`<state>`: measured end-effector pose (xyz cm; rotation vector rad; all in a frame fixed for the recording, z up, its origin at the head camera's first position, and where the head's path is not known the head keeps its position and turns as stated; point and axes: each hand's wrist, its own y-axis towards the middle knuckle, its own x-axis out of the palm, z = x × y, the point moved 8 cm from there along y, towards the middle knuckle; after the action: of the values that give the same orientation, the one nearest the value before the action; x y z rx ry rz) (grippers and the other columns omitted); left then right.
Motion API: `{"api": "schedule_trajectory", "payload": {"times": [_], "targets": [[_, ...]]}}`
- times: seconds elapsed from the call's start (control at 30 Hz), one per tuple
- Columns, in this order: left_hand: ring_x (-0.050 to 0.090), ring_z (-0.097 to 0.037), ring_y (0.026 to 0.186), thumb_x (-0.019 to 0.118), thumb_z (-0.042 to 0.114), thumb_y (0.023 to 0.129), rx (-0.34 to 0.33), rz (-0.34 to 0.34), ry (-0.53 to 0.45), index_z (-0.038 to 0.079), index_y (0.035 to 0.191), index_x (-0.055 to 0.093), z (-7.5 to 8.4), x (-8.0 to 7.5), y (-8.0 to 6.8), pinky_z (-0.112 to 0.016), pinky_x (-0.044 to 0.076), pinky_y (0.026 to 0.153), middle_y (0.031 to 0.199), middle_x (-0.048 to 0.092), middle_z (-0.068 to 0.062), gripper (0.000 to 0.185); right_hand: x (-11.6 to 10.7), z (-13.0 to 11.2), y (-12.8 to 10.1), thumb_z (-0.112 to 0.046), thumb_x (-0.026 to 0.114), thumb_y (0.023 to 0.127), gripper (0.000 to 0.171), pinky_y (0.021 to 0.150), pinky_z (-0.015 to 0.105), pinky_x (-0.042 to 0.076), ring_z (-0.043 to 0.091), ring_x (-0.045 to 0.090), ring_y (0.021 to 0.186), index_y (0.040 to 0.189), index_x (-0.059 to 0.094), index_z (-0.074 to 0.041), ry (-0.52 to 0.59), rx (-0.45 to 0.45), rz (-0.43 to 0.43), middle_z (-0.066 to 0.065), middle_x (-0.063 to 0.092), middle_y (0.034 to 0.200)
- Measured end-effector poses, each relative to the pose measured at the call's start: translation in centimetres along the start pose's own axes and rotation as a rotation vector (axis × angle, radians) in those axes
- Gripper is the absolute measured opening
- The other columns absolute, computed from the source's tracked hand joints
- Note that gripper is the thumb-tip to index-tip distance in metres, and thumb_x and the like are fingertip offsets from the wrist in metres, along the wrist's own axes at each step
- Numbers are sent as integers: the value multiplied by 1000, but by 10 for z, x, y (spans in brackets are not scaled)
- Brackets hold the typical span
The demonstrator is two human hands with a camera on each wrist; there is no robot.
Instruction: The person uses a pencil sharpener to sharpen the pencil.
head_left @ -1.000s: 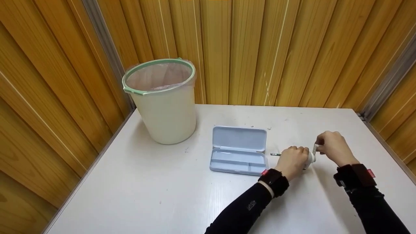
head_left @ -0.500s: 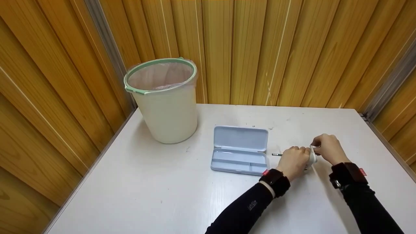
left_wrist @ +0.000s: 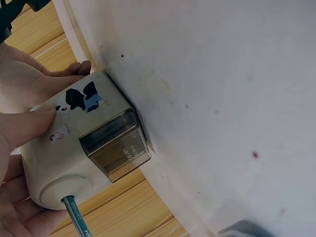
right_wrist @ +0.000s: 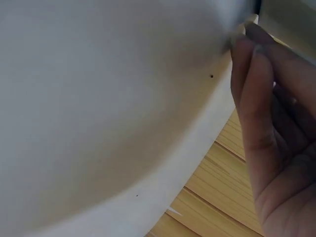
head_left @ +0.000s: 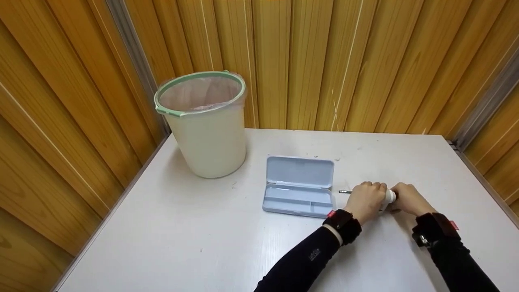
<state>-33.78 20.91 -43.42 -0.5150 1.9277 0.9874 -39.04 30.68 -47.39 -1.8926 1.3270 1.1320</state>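
My left hand (head_left: 366, 201) grips the sharpener (left_wrist: 74, 148) (pencil (head_left: 345, 192) inserted) nr the table (head_left: 202, 243)'s right edge. My right hand (head_left: 408, 198) pinches its crank end.

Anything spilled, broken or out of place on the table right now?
Nothing stands out. The left hand grips the pencil sharpener with a pencil in its hole, the right hand at its crank end. The pencil case lies open beside the bin; only faint specks mark the table.

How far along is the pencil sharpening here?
Done: the pencil sits in the sharpener. In hand: the left hand holds the sharpener; the right hand is at its crank end. Left: the pencil case lies open, empty.
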Motion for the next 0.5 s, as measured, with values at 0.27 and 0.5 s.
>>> {"api": "schedule_trajectory", "payload": {"times": [0.27,0.5], "targets": [[64,-1,81,63,25,90,-2,12,25,23,111,67,0,-1,0,-13,52,69,96,69,14,21,6,-8,-21,-3,82,69,18,52,24,54,13,63,55,73,66,5,152,31,-183,6,68,65],[64,0,82,66,29,88,-17,-14,37,25,108,66,0,1,1,-13,52,68,95,68,16,20,0,-22,-32,1,78,72,16,52,23,55,13,66,55,69,63,4,167,18,-230,3,64,63]]}}
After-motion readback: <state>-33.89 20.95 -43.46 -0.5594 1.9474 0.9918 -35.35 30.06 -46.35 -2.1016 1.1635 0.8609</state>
